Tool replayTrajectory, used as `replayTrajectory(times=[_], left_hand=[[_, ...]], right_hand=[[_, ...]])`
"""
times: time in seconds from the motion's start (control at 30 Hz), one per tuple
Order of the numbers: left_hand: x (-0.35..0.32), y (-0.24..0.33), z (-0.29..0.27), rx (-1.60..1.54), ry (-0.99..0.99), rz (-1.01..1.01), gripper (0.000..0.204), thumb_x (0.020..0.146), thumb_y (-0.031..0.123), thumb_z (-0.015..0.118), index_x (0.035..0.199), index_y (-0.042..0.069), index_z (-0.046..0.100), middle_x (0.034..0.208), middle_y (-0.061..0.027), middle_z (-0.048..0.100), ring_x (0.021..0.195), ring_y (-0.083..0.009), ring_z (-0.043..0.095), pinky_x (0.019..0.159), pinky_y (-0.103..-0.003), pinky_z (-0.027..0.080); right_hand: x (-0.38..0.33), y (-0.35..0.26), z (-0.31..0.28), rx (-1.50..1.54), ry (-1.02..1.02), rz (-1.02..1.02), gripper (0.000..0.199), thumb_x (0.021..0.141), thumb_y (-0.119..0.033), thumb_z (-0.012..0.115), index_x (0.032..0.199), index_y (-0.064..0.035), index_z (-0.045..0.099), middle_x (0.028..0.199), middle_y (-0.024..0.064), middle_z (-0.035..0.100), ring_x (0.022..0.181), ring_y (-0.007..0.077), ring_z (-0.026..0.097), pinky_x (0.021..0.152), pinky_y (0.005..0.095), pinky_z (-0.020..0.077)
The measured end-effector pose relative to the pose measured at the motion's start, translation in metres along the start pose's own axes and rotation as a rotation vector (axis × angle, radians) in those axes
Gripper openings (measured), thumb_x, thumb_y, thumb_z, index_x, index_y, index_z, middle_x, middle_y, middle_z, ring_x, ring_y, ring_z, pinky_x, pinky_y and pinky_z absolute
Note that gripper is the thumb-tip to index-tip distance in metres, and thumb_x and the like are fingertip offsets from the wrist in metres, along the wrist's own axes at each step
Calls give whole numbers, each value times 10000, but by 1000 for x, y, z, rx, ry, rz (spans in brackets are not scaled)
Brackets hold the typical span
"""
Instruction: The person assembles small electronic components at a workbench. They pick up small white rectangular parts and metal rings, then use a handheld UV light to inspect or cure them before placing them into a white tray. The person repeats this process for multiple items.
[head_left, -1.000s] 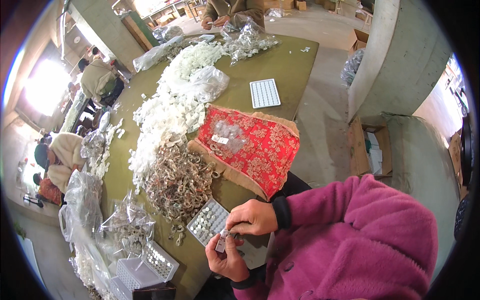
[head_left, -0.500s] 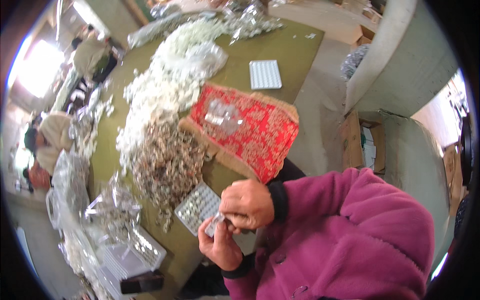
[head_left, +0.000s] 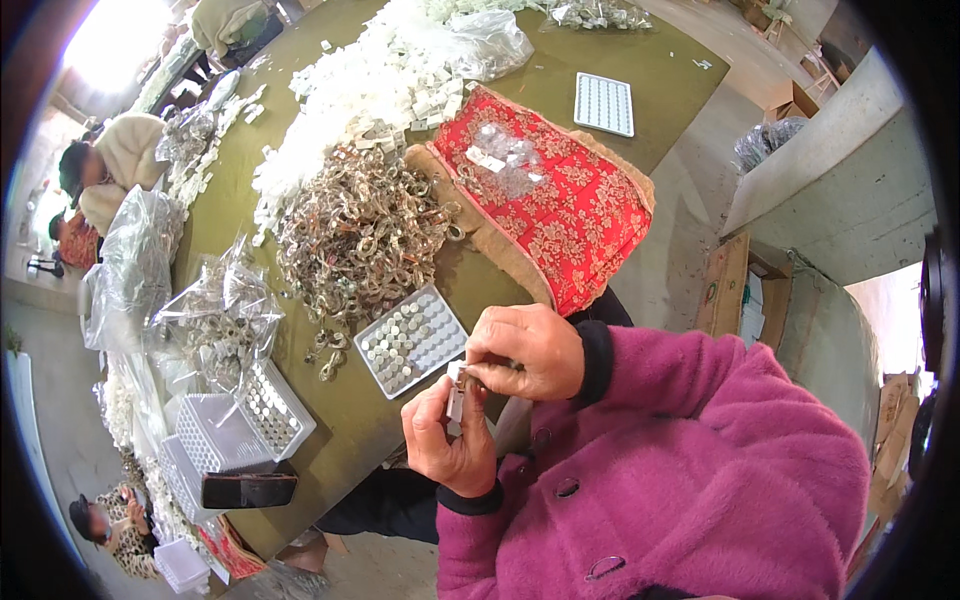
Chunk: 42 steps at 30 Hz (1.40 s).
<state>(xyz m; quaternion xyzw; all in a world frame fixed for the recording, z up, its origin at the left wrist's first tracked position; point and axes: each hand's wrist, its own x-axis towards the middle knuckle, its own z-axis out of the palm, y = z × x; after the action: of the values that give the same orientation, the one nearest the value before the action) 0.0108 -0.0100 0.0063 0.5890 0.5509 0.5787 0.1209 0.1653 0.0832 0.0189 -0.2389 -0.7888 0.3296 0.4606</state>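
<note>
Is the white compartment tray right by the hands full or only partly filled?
Partly filled. The white compartment tray has small round pieces in most cells, but several cells along its edges look bare. The hands work just beside it.

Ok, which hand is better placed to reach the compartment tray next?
Probably the right hand: it pinches the top of the small white piece just beside the compartment tray. The left hand grips it lower down.

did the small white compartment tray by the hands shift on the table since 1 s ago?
No. The small white compartment tray keeps its spot below the tangled metal pile, left of the red floral cushion.
</note>
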Motion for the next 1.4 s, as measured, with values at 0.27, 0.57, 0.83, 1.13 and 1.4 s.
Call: replayTrajectory(times=[0.27,0.57,0.83,1.13,1.4], left_hand=[[-3,8,-7,-631,51,-535,247,962,0,696,1182,-29,587,977,-117,668,719,-190,677,624,-303,579],[-10,-11,-13,-1357,50,-969,251,1004,106,676,1225,18,596,945,-81,655,727,-146,605,543,-262,523],[-14,-21,-34,-1176,65,-989,209,994,36,637,1191,-2,579,1167,-237,680,882,-297,738,588,-353,662],[-10,-18,-31,-1017,64,-1003,263,945,7,656,1200,-13,596,1161,-214,676,848,-263,705,645,-337,614],[0,-5,-25,-849,16,-944,133,958,-36,628,1082,11,639,1019,-105,691,821,-192,655,664,-270,520]], right_hand=[[4,-1,-10,630,-325,645,212,991,-229,709,978,-24,658,771,36,653,644,107,611,614,274,499],[9,-5,-7,679,-437,766,209,1018,-223,692,1006,-18,651,841,1,648,750,64,620,672,241,513],[42,40,15,-378,-180,-65,354,833,-199,810,1101,-16,668,1056,129,659,980,310,646,856,393,538],[44,70,53,-605,-210,-198,135,746,-198,681,815,-82,673,912,83,567,927,271,589,779,377,537],[37,74,58,-574,-176,-222,103,764,-152,673,820,-79,629,913,88,576,893,273,604,749,385,536]])
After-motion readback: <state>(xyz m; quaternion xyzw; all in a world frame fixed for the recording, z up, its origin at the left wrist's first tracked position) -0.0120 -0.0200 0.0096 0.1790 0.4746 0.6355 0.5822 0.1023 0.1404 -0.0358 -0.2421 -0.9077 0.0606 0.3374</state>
